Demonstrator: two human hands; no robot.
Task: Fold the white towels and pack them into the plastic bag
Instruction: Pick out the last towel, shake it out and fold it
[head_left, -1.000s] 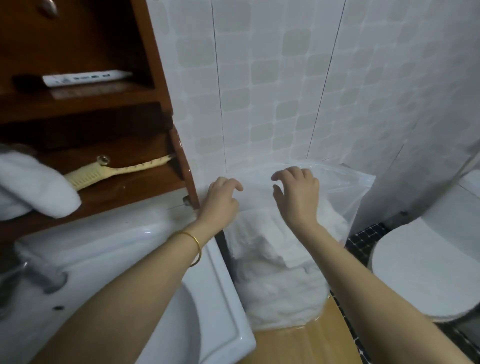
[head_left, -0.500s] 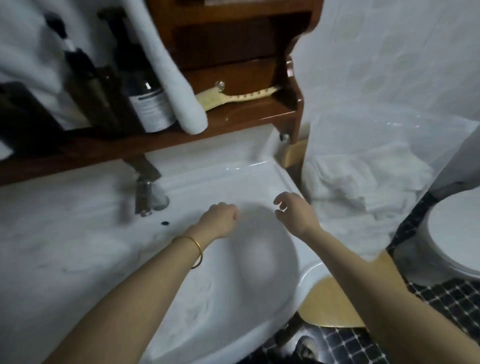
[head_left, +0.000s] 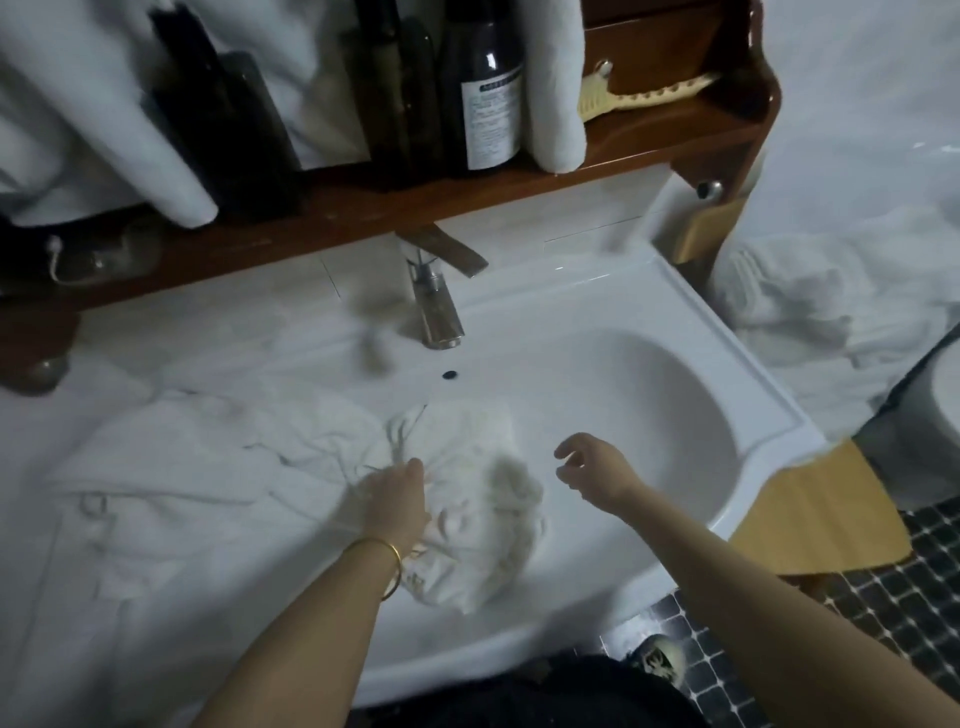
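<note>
One white towel (head_left: 171, 493) lies spread and rumpled on the counter (head_left: 218, 332) at the left, below a wooden shelf (head_left: 363, 208) of dark bottles (head_left: 488, 88). Just right of it a second, crumpled towel (head_left: 483, 519) sags over the near-left rim of the sink (head_left: 727, 364). The left hand (head_left: 397, 501), a gold bangle (head_left: 387, 564) at its wrist, lies on this bunched cloth. Blur hides the fingers, so I cannot tell whether they grasp the fabric or only rest on it. The tap (head_left: 436, 301) stands behind. Over the basin the right hand (head_left: 597, 470) hangs free – fingers loosely curled, holding nothing, apart from the cloth. Farther right, beside the sink, the plastic bag (head_left: 883, 171) stands with packed towels (head_left: 795, 312) inside, above a wooden stool (head_left: 821, 514).
</note>
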